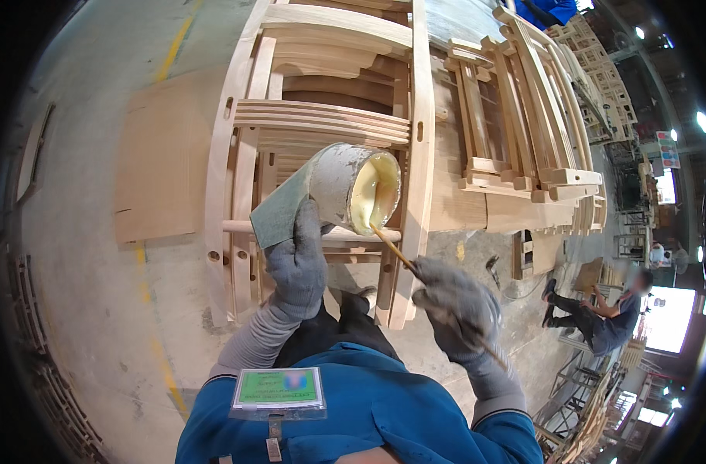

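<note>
Centre frame: left hand (297,259) grips tilted glue can (353,188) plus sandpaper (278,213); right hand (457,309) closed on thin stick (391,247) dipping in.

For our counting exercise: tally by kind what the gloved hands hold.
Tilted pot of pale yellow glue, in left hand: 1
Green sandpaper sheet, same hand: 1
Thin wooden stick, in right hand: 1
Total: 3

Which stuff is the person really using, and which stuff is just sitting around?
Being used:
- left hand holding a tilted pot of pale glue and a green sheet
- right hand dipping a thin stick into the pot
- wooden chair frame just under the pot

Just sitting around:
- stacked chair parts
- flat board on the floor
- person sitting farther off
</note>
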`<action>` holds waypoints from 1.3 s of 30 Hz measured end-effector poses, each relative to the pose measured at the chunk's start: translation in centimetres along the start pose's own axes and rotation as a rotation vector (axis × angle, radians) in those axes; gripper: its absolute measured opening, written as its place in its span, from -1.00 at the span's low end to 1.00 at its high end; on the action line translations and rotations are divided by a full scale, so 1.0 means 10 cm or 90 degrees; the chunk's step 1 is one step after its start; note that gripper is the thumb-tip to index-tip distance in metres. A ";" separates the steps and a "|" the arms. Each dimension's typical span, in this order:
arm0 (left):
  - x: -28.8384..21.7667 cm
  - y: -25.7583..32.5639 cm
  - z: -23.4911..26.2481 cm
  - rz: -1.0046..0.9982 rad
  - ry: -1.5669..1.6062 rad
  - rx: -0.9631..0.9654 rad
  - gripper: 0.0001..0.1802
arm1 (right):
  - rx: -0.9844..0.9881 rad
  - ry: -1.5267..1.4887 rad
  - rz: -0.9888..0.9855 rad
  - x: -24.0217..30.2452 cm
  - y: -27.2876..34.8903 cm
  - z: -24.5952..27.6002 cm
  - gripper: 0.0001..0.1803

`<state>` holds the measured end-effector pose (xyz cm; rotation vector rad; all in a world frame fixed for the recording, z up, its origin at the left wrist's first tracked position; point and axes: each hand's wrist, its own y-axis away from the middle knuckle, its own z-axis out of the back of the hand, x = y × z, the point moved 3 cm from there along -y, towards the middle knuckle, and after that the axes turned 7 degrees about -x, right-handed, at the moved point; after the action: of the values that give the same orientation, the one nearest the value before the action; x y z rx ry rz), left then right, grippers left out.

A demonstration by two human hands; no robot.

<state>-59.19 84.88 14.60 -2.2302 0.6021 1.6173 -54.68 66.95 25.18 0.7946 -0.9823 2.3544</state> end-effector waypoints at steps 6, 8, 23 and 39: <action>0.12 0.03 0.05 0.039 -0.003 0.035 -0.71 | -0.185 -0.337 -0.182 -0.18 0.19 0.11 -0.83; 0.07 0.02 0.00 -0.096 -0.106 0.051 -0.71 | -0.240 -0.363 -0.235 -0.17 0.18 0.02 -0.88; 0.33 -0.09 0.32 0.197 0.093 -0.058 -0.69 | -0.196 -0.071 -0.210 -1.41 -1.20 0.21 -0.77; 0.36 -0.16 0.62 0.226 0.095 -0.095 -0.68 | 0.113 0.352 -0.049 -1.70 -1.59 -0.17 -0.84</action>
<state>-62.48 88.79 9.33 -2.4796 0.9970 1.7145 -33.26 75.10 20.51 0.2025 -0.5044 2.4136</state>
